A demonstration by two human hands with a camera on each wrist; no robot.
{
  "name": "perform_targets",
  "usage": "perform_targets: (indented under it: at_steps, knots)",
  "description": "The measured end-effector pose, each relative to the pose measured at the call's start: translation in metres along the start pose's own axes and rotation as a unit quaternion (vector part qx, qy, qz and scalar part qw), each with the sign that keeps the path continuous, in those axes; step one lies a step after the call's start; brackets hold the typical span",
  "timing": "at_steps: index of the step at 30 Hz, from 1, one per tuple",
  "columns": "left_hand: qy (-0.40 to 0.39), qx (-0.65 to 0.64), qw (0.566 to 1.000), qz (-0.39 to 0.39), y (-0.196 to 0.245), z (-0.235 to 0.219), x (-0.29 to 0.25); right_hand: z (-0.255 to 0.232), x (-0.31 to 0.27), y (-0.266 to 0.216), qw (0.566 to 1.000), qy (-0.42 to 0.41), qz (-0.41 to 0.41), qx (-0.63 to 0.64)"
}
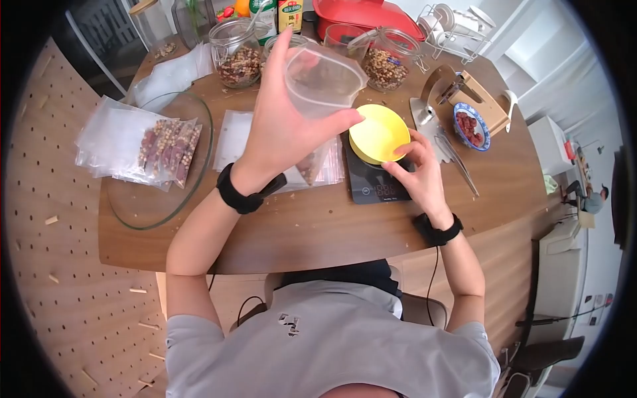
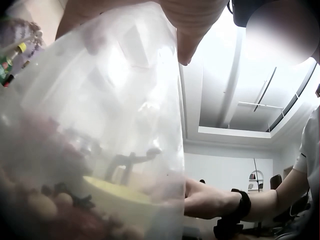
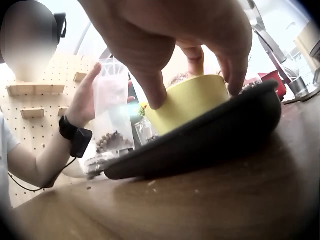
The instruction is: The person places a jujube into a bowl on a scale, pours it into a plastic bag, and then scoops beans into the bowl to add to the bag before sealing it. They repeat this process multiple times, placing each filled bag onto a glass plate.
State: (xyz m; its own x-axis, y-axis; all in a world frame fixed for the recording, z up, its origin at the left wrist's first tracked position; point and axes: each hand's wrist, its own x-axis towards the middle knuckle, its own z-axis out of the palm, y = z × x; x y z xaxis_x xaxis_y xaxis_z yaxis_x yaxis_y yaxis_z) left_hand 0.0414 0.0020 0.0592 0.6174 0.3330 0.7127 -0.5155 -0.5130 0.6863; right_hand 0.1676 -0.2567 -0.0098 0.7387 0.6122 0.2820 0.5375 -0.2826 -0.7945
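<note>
My left hand (image 1: 279, 132) grips a clear plastic bag (image 1: 322, 83), lifted above the wooden table (image 1: 318, 232) with its mouth held open. Nuts and dried fruit lie in the bag's bottom (image 2: 45, 205). In the right wrist view the left hand (image 3: 82, 102) holds the bag (image 3: 112, 115) upright. My right hand (image 1: 418, 169) pinches the rim of a yellow bowl (image 1: 378, 132) that stands on a black kitchen scale (image 1: 375, 182). Up close, the right hand (image 3: 194, 92) has thumb and fingers on the bowl's (image 3: 185, 107) sides, above the scale (image 3: 200, 145).
A large glass dish (image 1: 142, 209) at left carries filled bags (image 1: 169, 149); empty bags (image 1: 109, 136) lie beside it. Glass jars of nuts (image 1: 239, 56) (image 1: 388, 63) stand at the back. A blue dish of red fruit (image 1: 471, 126) and metal tongs (image 1: 458, 159) sit right.
</note>
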Motion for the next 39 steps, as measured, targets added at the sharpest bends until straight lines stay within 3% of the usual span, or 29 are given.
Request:
perform_targets:
  at_steps: [3, 4, 6, 10, 13, 14, 17, 20, 22, 24, 28, 32, 35, 39]
  knots:
    - [0.022, 0.007, 1.0, -0.002, 0.004, 0.014, 0.011, -0.005, -0.002, -0.043, 0.977, 0.058, -0.121, -0.168]
    - [0.031, 0.005, 0.999, -0.005, 0.007, 0.022, 0.016, -0.008, 0.002, -0.058, 0.983, 0.005, -0.15, -0.107]
    - [0.034, 0.047, 0.998, 0.0, 0.011, 0.03, 0.026, 0.009, 0.01, -0.087, 0.991, -0.005, -0.135, 0.013]
    - [0.061, -0.051, 0.994, -0.077, 0.027, 0.035, 0.05, 0.031, 0.054, -0.104, 0.973, -0.076, -0.069, 0.206]
    - [0.127, -0.073, 0.989, -0.031, 0.016, 0.026, 0.062, 0.024, 0.089, -0.11, 0.97, -0.108, -0.048, 0.212]
    - [0.126, -0.104, 0.986, -0.019, 0.023, 0.019, 0.064, 0.031, 0.096, -0.108, 0.947, -0.076, -0.113, 0.29]
    - [0.082, -0.217, 0.963, -0.137, 0.016, -0.008, 0.061, 0.021, 0.114, -0.114, 0.88, -0.169, -0.064, 0.439]
    - [-0.073, -0.191, 0.945, -0.257, 0.003, -0.028, 0.058, 0.009, 0.121, -0.113, 0.86, -0.185, -0.043, 0.474]
    - [-0.06, -0.133, 0.96, -0.237, 0.003, -0.023, 0.055, 0.007, 0.125, -0.109, 0.861, -0.16, -0.053, 0.479]
    - [-0.034, -0.083, 0.973, -0.213, 0.011, -0.007, 0.05, -0.001, 0.123, -0.112, 0.891, -0.128, -0.04, 0.434]
    - [-0.072, -0.024, 0.994, -0.076, 0.001, 0.007, 0.039, -0.015, 0.118, -0.095, 0.918, -0.107, -0.031, 0.38]
    - [-0.004, -0.218, 0.959, -0.182, 0.024, 0.013, 0.043, -0.021, 0.102, -0.096, 0.931, -0.155, -0.054, 0.326]
    - [-0.039, -0.226, 0.959, -0.167, 0.021, 0.004, 0.038, -0.034, 0.099, -0.096, 0.924, -0.195, -0.085, 0.318]
    - [-0.05, -0.081, 0.993, -0.066, 0.032, 0.014, 0.029, -0.049, 0.098, -0.101, 0.929, -0.14, -0.056, 0.338]
